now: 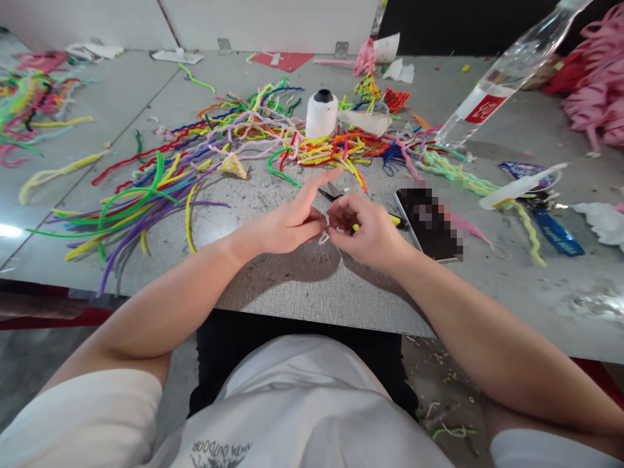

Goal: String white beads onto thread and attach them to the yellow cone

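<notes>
both hands meet over the worktop point(312, 286), near the middle of its near edge. left hand point(287, 224): thumb and middle fingers pinched on a bit of white thread point(324, 238), index finger sticking out straight toward the far edge. right hand point(368, 231): fingers curled in, tips pinching the same thread from the other side. so both grips are closed on the thread, and it sits in the small gap between my fingertips, just above the surface. looks like a small loop there, too fine to be sure. a faint strand seems to trail off below the right hand toward the near edge. dark tool, probably scissors point(327, 193), lies just behind my hands, partly hidden. phone point(429, 224) just beside the right hand, toward the right edge. white spool point(321, 115) stands upright further back, in the middle of the pipe cleaners point(234, 130), which spread across the left and centre. clear bottle point(507, 71) at the far right, leaning in this view. my take on doing this well: pinch with the fingertips only, both pinches close together so the short span doesn't go slack, light even tension, no jerks, thread this thin slips or snaps. forearms low over the near edge for steadiness. trailing end clear of the pipe cleaners, the fuzz would snag it.
</notes>
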### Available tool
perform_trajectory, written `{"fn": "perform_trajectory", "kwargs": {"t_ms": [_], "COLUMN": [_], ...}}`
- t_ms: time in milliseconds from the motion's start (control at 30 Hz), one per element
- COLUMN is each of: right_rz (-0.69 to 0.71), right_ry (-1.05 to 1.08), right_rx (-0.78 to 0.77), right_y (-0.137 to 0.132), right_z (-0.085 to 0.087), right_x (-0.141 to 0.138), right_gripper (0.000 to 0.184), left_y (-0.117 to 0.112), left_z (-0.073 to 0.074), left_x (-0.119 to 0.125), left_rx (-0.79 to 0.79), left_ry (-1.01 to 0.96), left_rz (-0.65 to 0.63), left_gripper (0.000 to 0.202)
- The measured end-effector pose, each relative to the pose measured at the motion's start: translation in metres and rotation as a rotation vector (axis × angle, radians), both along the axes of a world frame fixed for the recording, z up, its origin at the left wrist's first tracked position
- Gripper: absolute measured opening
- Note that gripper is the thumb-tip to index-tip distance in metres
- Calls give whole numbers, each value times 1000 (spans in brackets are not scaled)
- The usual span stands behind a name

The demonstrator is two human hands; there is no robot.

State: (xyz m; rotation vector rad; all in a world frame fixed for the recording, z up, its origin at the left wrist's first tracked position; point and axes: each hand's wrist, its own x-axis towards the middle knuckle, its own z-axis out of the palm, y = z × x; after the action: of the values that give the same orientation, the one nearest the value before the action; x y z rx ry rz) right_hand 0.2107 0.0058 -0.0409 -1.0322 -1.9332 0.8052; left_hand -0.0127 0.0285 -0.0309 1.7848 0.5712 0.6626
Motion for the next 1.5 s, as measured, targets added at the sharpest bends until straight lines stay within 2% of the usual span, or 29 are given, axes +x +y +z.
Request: {"fn": "perform_trajectory", "kwargs": {"t_ms": [167,267,367,467,567,633,900,1167,1267,1367,1500], "right_rz": [-19,-54,-63,-57,-47,-29,-18,-28,-11,11,92], "right_ry": [-189,-224,-220,-130,-16,9,74,380,443,389,198], "right_rx": [358,426,342,110,-112,-171,-74,-238,-351,-393,-220], "right_y": [2,1,0,0,2,4,6,6,8,6,2], "right_z": [-8,-10,-7,-1,2,2,2,6,8,9,8], "right_x": [0,-1,-1,0,1,3,6,4,6,8,4], "right_gripper": [14,17,18,14,12,13,13,29,29,23,18], "left_y": [1,6,9,10,10,10,8,7,6,3,-1], "left_z": [-7,-16,-20,-17,-12,-10,-4,0,5,11,17], "left_x": [4,4,2,1,0,0,2,5,5,5,7], "left_rx": [17,99,170,236,206,158,110,-32,-109,-152,-160], "left_ry": [-40,-93,-89,-47,-53,-64,-85,-220,-243,-216,-179], "left_rz": [-8,-65,-66,-18,24,41,39,45,49,59,72], "left_gripper": [87,88,89,90,88,86,72,62,61,59,54]}}
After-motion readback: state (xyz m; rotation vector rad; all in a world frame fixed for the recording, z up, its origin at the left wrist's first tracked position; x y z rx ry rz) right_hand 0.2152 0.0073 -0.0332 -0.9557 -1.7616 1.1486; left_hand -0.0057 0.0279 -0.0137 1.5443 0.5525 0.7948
